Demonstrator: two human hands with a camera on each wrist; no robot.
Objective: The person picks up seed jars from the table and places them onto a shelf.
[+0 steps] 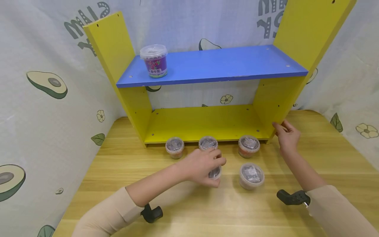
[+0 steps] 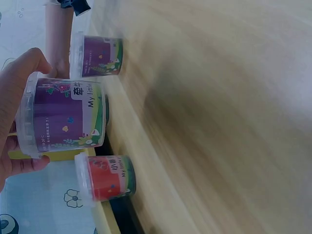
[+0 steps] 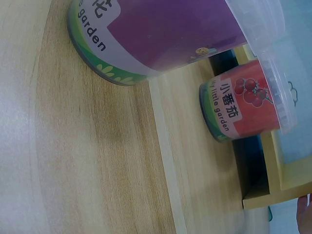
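Note:
My left hand (image 1: 202, 166) curls its thumb and fingers round the lid of a clear-lidded plastic tub (image 2: 68, 114) with a purple "My little garden" label. Low at the shelf unit's right side panel (image 1: 273, 108), my right hand (image 1: 288, 138) holds the panel's front edge, thumb in front and fingers on the outer side. Nearest the right forearm stands another purple tub (image 1: 251, 177). A red-labelled tub (image 1: 248, 147) is close to the shelf front. Beyond the left hand, a tub (image 1: 208, 142) is partly covered by the fingers.
The yellow unit has a blue middle shelf (image 1: 213, 65) and a yellow bottom board (image 1: 201, 123). One purple tub (image 1: 154, 61) sits at the blue shelf's left end. Another tub (image 1: 174, 148) stands front left on the wooden table (image 1: 118, 164). A printed curtain (image 1: 59, 131) hangs behind.

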